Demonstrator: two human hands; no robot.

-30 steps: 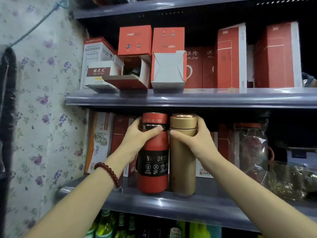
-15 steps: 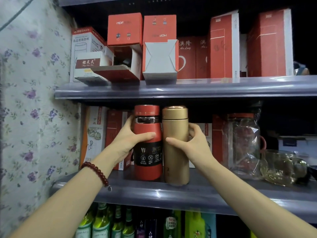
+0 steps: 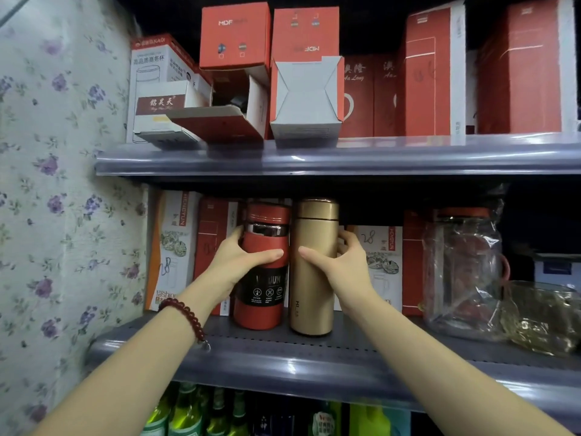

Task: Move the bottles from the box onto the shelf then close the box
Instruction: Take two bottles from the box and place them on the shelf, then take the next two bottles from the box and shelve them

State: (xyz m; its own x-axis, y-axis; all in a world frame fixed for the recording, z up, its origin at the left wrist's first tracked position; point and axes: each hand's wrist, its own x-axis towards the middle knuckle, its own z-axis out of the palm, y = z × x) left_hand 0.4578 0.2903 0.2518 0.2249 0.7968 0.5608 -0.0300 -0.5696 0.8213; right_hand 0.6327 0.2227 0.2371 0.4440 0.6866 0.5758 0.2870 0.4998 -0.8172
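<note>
A red bottle (image 3: 262,305) with a black label stands upright on the grey middle shelf (image 3: 283,363). A gold bottle (image 3: 312,291) stands right beside it, touching or nearly touching. My left hand (image 3: 234,265) wraps the red bottle's upper body, thumb across its front. My right hand (image 3: 341,265) grips the gold bottle from the right, thumb on its front. On the upper shelf (image 3: 345,155) lie two red boxes on their sides: one (image 3: 232,118) with its flaps open, one (image 3: 306,99) with white end flaps folded shut.
Tall red and white boxes (image 3: 430,73) fill the upper shelf. Behind the bottles stand more boxes (image 3: 174,247). A glass jar in plastic wrap (image 3: 462,272) and a glass bowl (image 3: 544,316) sit at the right. Green bottles (image 3: 185,413) stand below. A flowered wall (image 3: 53,199) bounds the left.
Both bottles have been pushed deeper onto the shelf. My hands slid down from the caps to the upper bodies. The view has moved closer and tilted down.
</note>
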